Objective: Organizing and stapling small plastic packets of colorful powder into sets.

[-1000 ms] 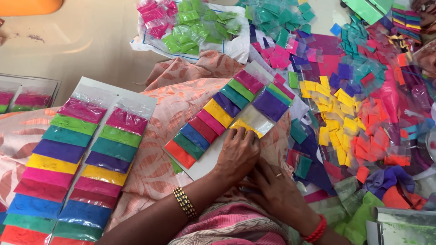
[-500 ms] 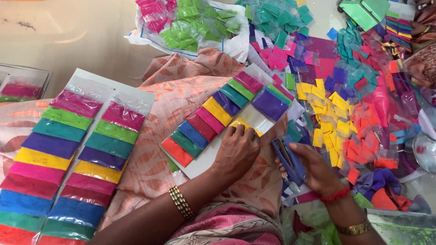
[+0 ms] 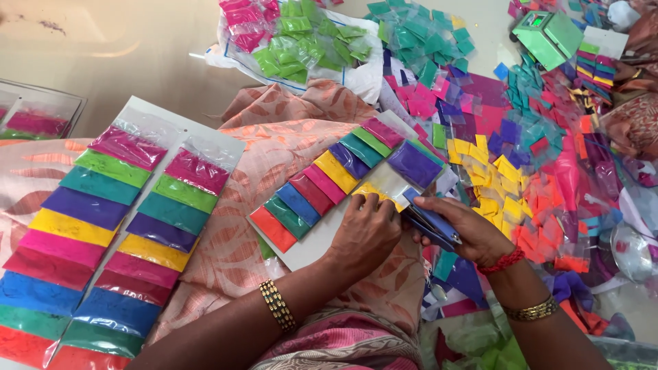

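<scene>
While half a second back hanging low beside the card, right hand (image 3: 466,229) now up at its edge, grip closed round a blue stapler (image 3: 428,220) with nose set at the yellow packet (image 3: 373,194). Left hand (image 3: 363,233) pressing that packet flat on the white card (image 3: 308,243), fingers together, nothing pinched. Card across the lap, carrying a slanted row of coloured packets. Likely stapling step. Two filled cards (image 3: 116,233) lying left; loose packets (image 3: 521,205) crowding right, close against the stapler hand; green sealer (image 3: 548,34) far off.
</scene>
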